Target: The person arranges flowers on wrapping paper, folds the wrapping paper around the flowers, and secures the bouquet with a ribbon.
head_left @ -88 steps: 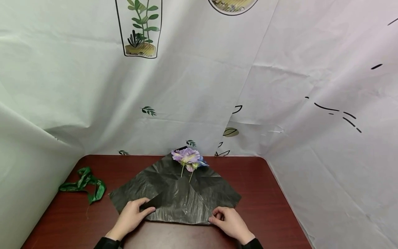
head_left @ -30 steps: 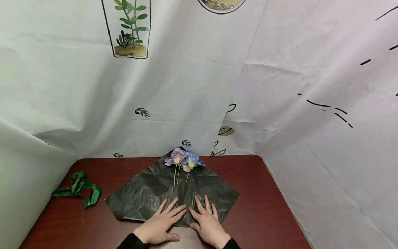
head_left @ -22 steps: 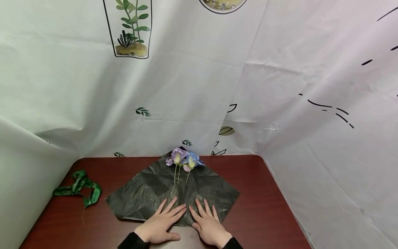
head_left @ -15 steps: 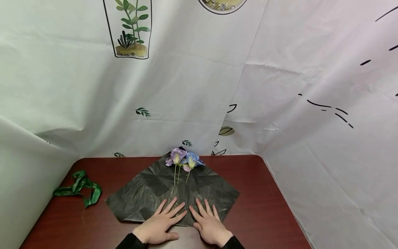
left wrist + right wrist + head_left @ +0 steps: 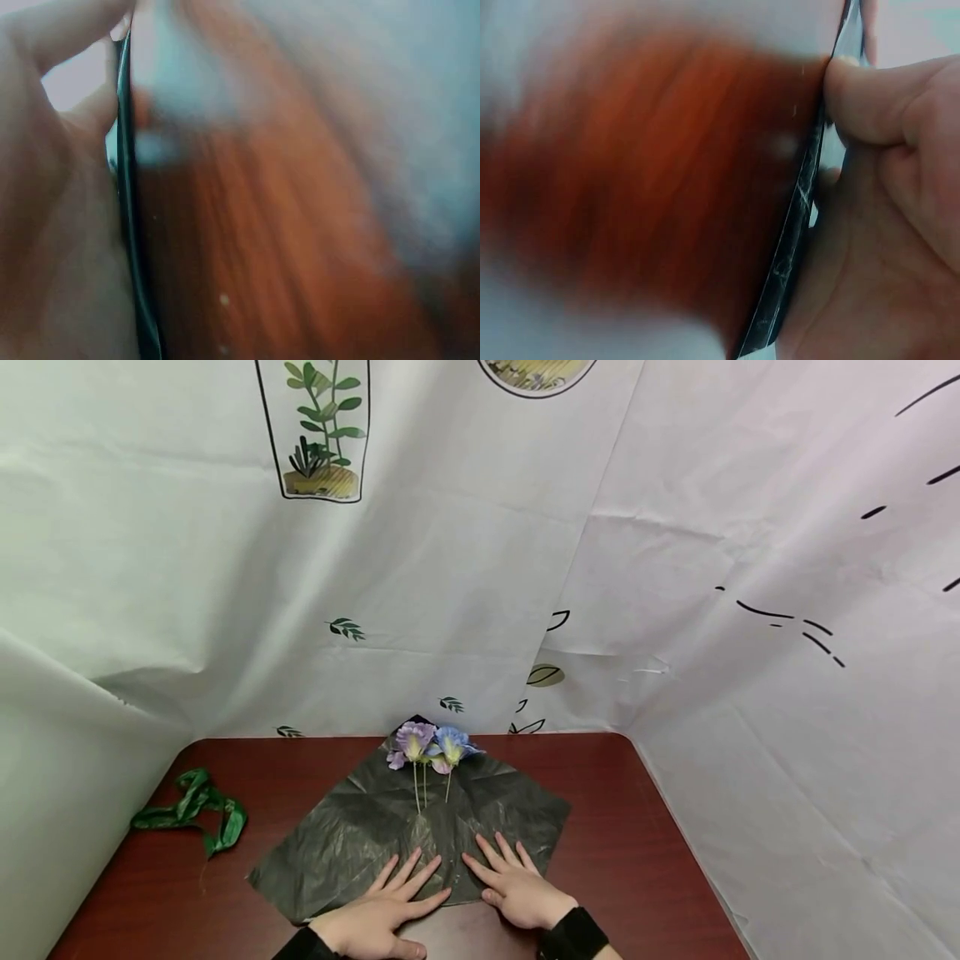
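Observation:
A sheet of black wrapping paper [image 5: 330,847] lies on the table, its near part folded over the flower stems. On it rest a purple flower [image 5: 415,741] and a blue flower [image 5: 452,743], heads at the far corner, thin stems running under the fold. My left hand [image 5: 378,912] rests on the near left part of the paper, fingers spread. My right hand [image 5: 519,887] lies likewise on the near right part. Each wrist view is blurred and shows the palm side of a hand [image 5: 60,195] beside the dark paper edge [image 5: 780,262]; the fingertips are mostly hidden there.
A crumpled green ribbon [image 5: 191,810] lies at the left of the dark red table [image 5: 622,852]. White printed cloth [image 5: 450,568] hangs behind the table and along both sides.
Earlier the left hand held a paper flap and the right hand the near edge; both then flattened onto the paper. Lately paper and flowers shifted slightly left, and the hands spread a little apart.

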Motion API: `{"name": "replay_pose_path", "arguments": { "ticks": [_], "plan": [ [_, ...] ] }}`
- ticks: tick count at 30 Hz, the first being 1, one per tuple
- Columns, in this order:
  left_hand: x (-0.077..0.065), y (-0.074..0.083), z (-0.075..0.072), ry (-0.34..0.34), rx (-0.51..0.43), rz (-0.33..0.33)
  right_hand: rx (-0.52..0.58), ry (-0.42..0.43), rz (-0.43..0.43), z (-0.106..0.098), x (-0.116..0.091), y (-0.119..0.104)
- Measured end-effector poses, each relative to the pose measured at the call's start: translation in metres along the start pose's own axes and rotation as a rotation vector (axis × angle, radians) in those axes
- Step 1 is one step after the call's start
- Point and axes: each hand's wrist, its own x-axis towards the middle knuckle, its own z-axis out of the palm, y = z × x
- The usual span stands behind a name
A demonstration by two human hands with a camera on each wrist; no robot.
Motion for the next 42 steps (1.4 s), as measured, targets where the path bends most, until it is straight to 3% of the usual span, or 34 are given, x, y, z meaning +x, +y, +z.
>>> {"name": "replay_pose_path", "arguments": {
  "ticks": [4,8,15,21,24,28,32,35,42],
  "plan": [
    [-0.006,0.008,-0.005,-0.007,-0.011,-0.016,-0.011,-0.014,-0.007,-0.009,-0.002,0.000],
    [-0.015,0.016,-0.012,0.016,0.056,-0.047,-0.015,-0.021,-0.012,-0.016,-0.005,0.004],
    [-0.033,0.013,-0.021,0.015,0.041,-0.121,-0.009,-0.024,-0.042,-0.021,-0.007,0.016],
    [-0.052,0.009,-0.026,0.064,0.059,-0.158,-0.021,-0.014,-0.073,-0.022,-0.008,0.021],
    [-0.058,0.008,-0.028,0.123,0.262,-0.112,-0.021,-0.017,-0.076,-0.023,-0.009,0.021],
    [-0.058,0.010,-0.032,0.211,0.678,-0.002,-0.027,-0.013,-0.076,-0.023,-0.009,0.020],
    [-0.052,0.017,-0.034,0.255,0.887,0.102,-0.029,0.015,-0.083,-0.024,-0.011,0.021],
    [-0.050,0.019,-0.034,0.286,0.910,0.139,-0.032,0.047,-0.085,-0.025,-0.012,0.023],
    [-0.049,0.023,-0.031,0.353,0.810,0.223,-0.034,0.103,-0.022,-0.021,-0.018,0.021]
  ]
}}
